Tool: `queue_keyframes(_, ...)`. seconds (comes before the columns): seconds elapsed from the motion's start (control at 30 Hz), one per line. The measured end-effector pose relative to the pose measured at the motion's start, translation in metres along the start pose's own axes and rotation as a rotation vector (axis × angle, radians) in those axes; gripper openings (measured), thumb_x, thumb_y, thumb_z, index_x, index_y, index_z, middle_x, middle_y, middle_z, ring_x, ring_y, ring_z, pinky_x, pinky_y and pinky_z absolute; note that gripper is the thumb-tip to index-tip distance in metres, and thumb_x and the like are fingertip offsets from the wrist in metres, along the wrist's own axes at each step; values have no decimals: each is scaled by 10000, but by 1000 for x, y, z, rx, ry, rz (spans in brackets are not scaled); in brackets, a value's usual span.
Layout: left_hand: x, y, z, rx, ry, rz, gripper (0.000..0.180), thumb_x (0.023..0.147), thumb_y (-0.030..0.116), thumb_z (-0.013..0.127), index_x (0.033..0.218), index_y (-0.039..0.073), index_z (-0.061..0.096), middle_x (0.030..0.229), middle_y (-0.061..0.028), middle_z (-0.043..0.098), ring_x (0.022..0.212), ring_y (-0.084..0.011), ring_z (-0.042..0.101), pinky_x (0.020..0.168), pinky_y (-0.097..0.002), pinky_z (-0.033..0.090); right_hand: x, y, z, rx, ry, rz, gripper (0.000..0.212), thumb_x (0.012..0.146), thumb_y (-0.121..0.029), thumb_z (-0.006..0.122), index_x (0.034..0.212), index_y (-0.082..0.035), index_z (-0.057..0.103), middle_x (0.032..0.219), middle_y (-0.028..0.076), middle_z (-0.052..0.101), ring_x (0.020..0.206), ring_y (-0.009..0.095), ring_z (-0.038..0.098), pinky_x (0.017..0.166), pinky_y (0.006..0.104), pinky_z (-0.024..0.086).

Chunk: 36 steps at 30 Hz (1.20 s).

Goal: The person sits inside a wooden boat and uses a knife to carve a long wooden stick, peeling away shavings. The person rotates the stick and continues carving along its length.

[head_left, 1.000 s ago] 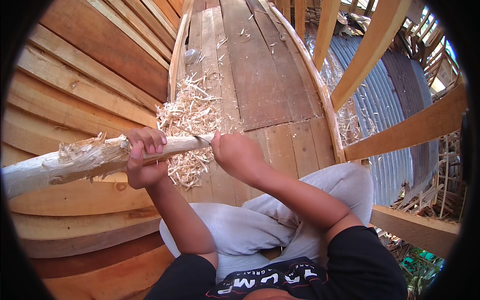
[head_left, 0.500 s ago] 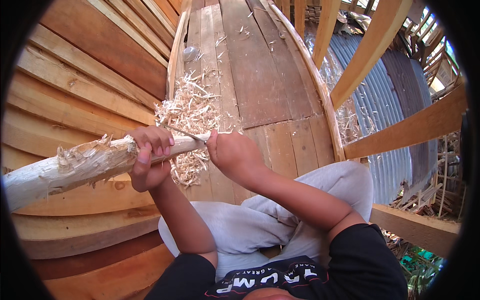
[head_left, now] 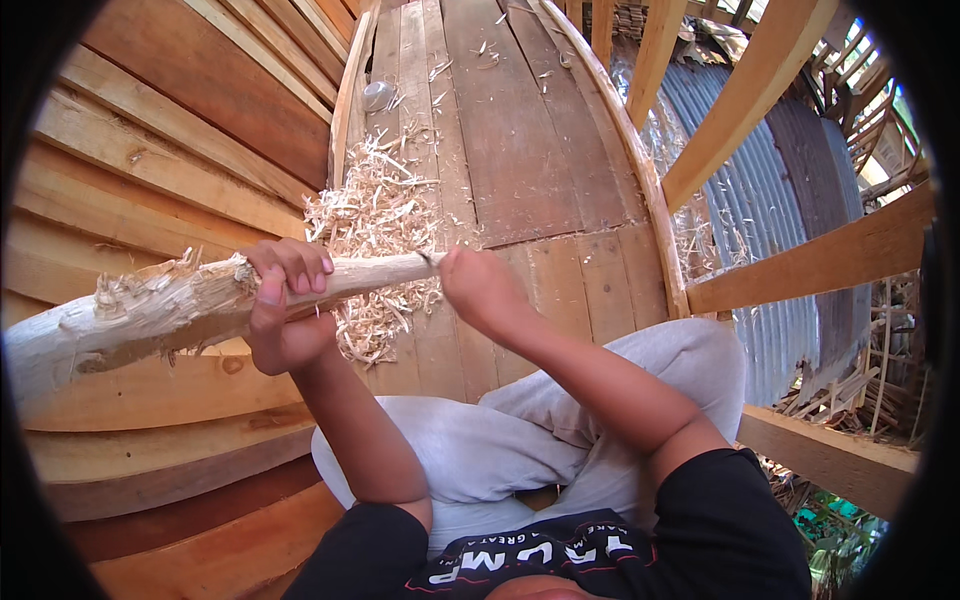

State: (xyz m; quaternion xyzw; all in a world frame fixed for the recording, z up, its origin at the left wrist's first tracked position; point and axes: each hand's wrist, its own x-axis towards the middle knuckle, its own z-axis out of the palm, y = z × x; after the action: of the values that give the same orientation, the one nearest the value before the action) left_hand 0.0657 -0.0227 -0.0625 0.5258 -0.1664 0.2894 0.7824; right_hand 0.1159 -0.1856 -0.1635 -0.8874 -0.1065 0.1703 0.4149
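Note:
A pale, peeled wooden pole [head_left: 215, 300] lies across the view from the left edge, rough and splintered along its thick part and smoother toward its thin right end. My left hand [head_left: 290, 300] is wrapped round it at the middle, fingers over the top and thumb below. At the thin end, my right hand [head_left: 485, 288] is closed round the handle of a knife, which the fingers hide. Only a short, dark, blurred piece of the knife blade [head_left: 426, 259] shows, against the wood. Curled wood shavings [head_left: 375, 205] are heaped on the floor behind the pole.
A plank wall [head_left: 150, 170] rises close on the left. Farther off on the board floor [head_left: 520, 150] stands a clear plastic cup [head_left: 378, 97]. Along the right runs a wooden railing [head_left: 740, 110], with corrugated metal sheets [head_left: 750, 200] beyond. My crossed legs [head_left: 480, 440] are below the pole.
My right hand has moved right and slightly up with the knife toward the pole's thin end. The blade, earlier seen lengthwise, now shows short. My left hand and the pole have shifted slightly left.

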Motion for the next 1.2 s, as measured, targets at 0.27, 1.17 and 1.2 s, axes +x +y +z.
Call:
queue_keyframes(0.27, 0, -3, 8, 59, -19, 9, 117, 779, 125, 509, 816, 55, 423, 668, -69, 414, 626, -182, 443, 682, -359, 412, 1, -7, 1, 38, -7, -65, 534, 985, -272, 298, 735, 49, 644, 760, 291, 628, 730, 478, 606, 721, 542, 487)
queue_keyframes(1.17, -9, 109, -45, 1273, 363, -613, 580, 896, 419, 617, 1271, -2, 483, 1115, -115, 567, 992, -174, 579, 793, -331, 488, 12, 23, 43, 104, -131, -248, 489, 890, -401, 610, 1245, -73, 534, 879, 199, 686, 867, 366, 660, 746, 464, 508)
queue_keyframes(1.2, -10, 112, -43, 1284, 351, -578, 576, 899, 422, 613, 1271, 2, 483, 1093, -117, 575, 972, -174, 586, 778, -321, 486, 13, 25, 45, 110, -108, -285, 494, 887, -396, 615, 1254, -76, 526, 873, 198, 685, 862, 365, 660, 744, 464, 506)
